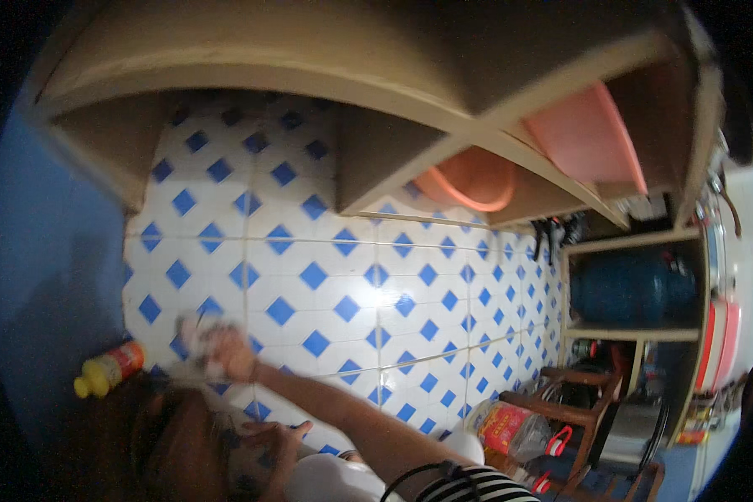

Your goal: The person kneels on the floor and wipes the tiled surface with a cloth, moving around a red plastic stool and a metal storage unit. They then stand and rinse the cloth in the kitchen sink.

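Observation:
My right hand (232, 354) reaches low over the blue-and-white patterned floor (314, 276). Its fingers are closed on a blurred, pale cloth-like thing (194, 332) close to the floor. Nearer my body, my left hand (279, 436) hangs with thumb and fingers apart and holds nothing that I can see. A yellow plastic bottle (103, 373) with a red and orange label is left of my right hand, beside the blue wall. The striped sleeve of my right arm shows at the bottom.
Tan compartments (408, 119) hold an orange basin (470, 182) and a pink basin (593, 138). A blue gas cylinder (630, 285) sits in the right-hand compartment. Large clear plastic bottles (514, 430) with red handles and a brown wooden chair (580, 408) are at the lower right.

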Action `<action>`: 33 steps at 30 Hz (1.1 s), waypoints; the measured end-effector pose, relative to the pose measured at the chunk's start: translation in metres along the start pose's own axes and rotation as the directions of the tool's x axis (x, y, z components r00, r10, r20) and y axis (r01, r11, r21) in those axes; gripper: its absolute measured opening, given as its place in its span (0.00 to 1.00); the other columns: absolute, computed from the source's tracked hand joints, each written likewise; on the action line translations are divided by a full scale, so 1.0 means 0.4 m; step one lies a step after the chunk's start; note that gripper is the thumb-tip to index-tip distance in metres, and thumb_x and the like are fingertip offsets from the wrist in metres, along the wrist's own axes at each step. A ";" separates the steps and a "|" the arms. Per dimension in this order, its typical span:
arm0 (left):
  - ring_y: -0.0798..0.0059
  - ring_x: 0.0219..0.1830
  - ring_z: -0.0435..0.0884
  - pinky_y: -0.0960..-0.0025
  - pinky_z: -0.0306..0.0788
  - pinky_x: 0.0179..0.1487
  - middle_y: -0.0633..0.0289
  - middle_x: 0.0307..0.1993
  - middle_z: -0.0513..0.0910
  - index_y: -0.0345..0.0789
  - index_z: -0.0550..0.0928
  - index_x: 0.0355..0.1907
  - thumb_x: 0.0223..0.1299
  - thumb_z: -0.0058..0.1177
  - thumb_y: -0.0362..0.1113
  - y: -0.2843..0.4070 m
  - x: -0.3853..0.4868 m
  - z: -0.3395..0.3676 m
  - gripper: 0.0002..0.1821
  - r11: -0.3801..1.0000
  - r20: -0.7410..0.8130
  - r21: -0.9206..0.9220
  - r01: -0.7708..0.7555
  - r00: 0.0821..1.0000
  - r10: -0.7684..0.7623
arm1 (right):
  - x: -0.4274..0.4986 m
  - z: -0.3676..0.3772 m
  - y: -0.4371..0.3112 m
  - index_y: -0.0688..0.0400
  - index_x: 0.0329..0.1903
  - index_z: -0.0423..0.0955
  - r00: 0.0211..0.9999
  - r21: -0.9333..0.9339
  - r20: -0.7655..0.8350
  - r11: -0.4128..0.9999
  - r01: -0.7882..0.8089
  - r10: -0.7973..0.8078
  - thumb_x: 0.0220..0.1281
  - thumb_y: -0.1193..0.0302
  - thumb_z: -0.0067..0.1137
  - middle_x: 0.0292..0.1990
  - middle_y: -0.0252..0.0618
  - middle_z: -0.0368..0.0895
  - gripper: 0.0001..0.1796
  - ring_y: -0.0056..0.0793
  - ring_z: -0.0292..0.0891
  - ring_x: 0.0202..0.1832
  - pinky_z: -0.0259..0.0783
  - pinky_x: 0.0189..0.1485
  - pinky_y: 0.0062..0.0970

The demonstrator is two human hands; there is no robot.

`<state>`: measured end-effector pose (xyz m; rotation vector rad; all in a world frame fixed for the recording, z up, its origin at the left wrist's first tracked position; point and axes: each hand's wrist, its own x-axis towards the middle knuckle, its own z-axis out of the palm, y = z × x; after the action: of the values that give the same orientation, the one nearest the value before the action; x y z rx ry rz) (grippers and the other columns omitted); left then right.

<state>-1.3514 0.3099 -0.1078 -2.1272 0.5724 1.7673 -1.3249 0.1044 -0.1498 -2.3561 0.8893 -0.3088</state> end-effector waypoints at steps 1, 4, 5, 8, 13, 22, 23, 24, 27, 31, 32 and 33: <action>0.48 0.53 0.45 0.51 0.52 0.57 0.38 0.52 0.45 0.26 0.43 0.56 0.34 0.66 0.50 -0.003 0.000 -0.013 0.56 1.000 -0.017 0.013 -0.004 1.000 0.004 | -0.028 0.027 -0.081 0.50 0.50 0.71 0.991 -0.012 0.132 1.000 -0.025 0.026 0.54 0.64 0.48 0.52 0.36 0.67 0.19 0.43 0.59 0.57 0.51 0.61 0.45; 0.49 0.52 0.49 0.52 0.54 0.56 0.39 0.51 0.49 0.26 0.46 0.56 0.36 0.65 0.49 0.002 0.000 -0.033 0.53 0.997 -0.068 0.081 -0.007 0.998 0.013 | -0.173 0.032 -0.062 0.45 0.48 0.72 0.998 0.131 0.063 0.991 -0.031 0.023 0.50 0.59 0.52 0.52 0.33 0.68 0.19 0.41 0.59 0.57 0.50 0.62 0.45; 0.50 0.51 0.50 0.53 0.55 0.55 0.39 0.50 0.50 0.26 0.47 0.55 0.36 0.64 0.49 0.003 -0.003 -0.029 0.51 0.992 -0.072 0.126 -0.018 0.997 0.027 | -0.230 0.001 -0.004 0.43 0.46 0.73 0.999 0.125 0.013 0.991 -0.039 0.038 0.50 0.58 0.52 0.52 0.32 0.68 0.18 0.41 0.59 0.57 0.50 0.62 0.45; 0.51 0.50 0.54 0.54 0.57 0.54 0.40 0.49 0.54 0.26 0.50 0.55 0.38 0.63 0.48 0.002 0.004 -0.061 0.48 0.984 -0.135 0.179 -0.002 0.991 0.026 | -0.315 -0.206 0.142 0.37 0.41 0.76 0.994 -0.065 0.090 0.996 -0.057 0.063 0.50 0.59 0.52 0.52 0.34 0.68 0.13 0.45 0.58 0.57 0.50 0.60 0.52; 0.54 0.47 0.60 0.57 0.60 0.52 0.42 0.47 0.60 0.25 0.56 0.54 0.41 0.62 0.46 0.035 -0.007 -0.081 0.43 0.953 -0.183 0.304 -0.002 0.981 0.061 | -0.625 -0.623 0.462 0.39 0.49 0.70 0.830 -0.360 0.146 0.810 -0.462 0.538 0.56 0.63 0.49 0.62 0.41 0.59 0.16 0.50 0.53 0.63 0.49 0.62 0.51; 0.59 0.43 0.71 0.61 0.67 0.49 0.45 0.44 0.72 0.25 0.65 0.52 0.46 0.58 0.44 0.139 -0.040 -0.160 0.34 0.832 -0.210 0.553 0.050 0.974 0.080 | -1.341 -0.803 0.635 0.48 0.59 0.60 0.125 0.017 -0.208 0.131 -0.991 0.970 0.44 0.64 0.65 0.62 0.52 0.52 0.36 0.59 0.56 0.59 0.59 0.57 0.51; 0.59 0.42 0.72 0.61 0.68 0.49 0.46 0.43 0.73 0.24 0.66 0.52 0.47 0.58 0.43 0.167 -0.049 -0.207 0.33 0.813 -0.227 0.580 0.048 0.968 0.105 | -1.354 -0.796 0.626 0.49 0.58 0.61 0.128 0.037 -0.183 0.137 -0.990 0.975 0.44 0.64 0.65 0.61 0.53 0.52 0.35 0.59 0.56 0.58 0.60 0.57 0.51; 0.60 0.42 0.73 0.62 0.69 0.48 0.46 0.43 0.74 0.24 0.67 0.51 0.47 0.58 0.43 0.206 -0.057 -0.253 0.32 0.795 -0.245 0.606 0.036 0.959 0.144 | -1.358 -0.794 0.611 0.49 0.57 0.61 0.134 0.061 -0.160 0.145 -0.987 0.978 0.44 0.65 0.65 0.60 0.54 0.52 0.34 0.60 0.57 0.57 0.61 0.56 0.51; 0.62 0.40 0.77 0.63 0.71 0.47 0.47 0.42 0.78 0.24 0.70 0.51 0.49 0.57 0.42 0.446 -0.081 -0.313 0.29 0.738 -0.297 0.629 -0.245 0.802 0.519 | -1.375 -0.773 0.588 0.50 0.55 0.62 0.201 0.011 -0.227 0.208 -0.978 0.953 0.43 0.66 0.65 0.58 0.54 0.54 0.33 0.60 0.57 0.56 0.64 0.54 0.50; 0.68 0.40 0.77 0.66 0.72 0.44 0.51 0.41 0.77 0.27 0.69 0.52 0.51 0.56 0.34 0.850 -0.194 -0.090 0.25 0.455 -0.207 0.581 -0.675 0.418 0.885 | -1.438 -0.665 0.531 0.48 0.54 0.63 0.249 0.266 -0.097 0.266 -0.926 0.964 0.40 0.62 0.65 0.59 0.55 0.54 0.34 0.66 0.55 0.55 0.60 0.52 0.58; 0.69 0.41 0.77 0.68 0.72 0.45 0.52 0.42 0.77 0.27 0.69 0.53 0.52 0.56 0.34 0.928 -0.241 0.030 0.25 0.494 -0.155 0.471 -0.731 0.482 0.862 | -1.446 -0.676 0.487 0.48 0.55 0.63 0.279 0.176 -0.069 0.287 -0.942 0.958 0.40 0.60 0.64 0.59 0.56 0.53 0.35 0.68 0.55 0.55 0.61 0.51 0.58; 0.70 0.42 0.77 0.69 0.72 0.45 0.52 0.44 0.76 0.27 0.68 0.54 0.53 0.55 0.34 0.984 -0.287 0.114 0.26 0.533 -0.109 0.355 -0.768 0.532 0.839 | -1.438 -0.703 0.448 0.47 0.55 0.63 0.320 0.084 -0.046 0.323 -0.943 0.946 0.39 0.59 0.64 0.60 0.56 0.52 0.35 0.69 0.54 0.56 0.61 0.50 0.59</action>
<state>-1.6026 0.0013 0.0013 -2.0271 2.0578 1.5920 -1.9638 0.2518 -0.0386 -1.3559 2.1041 0.0880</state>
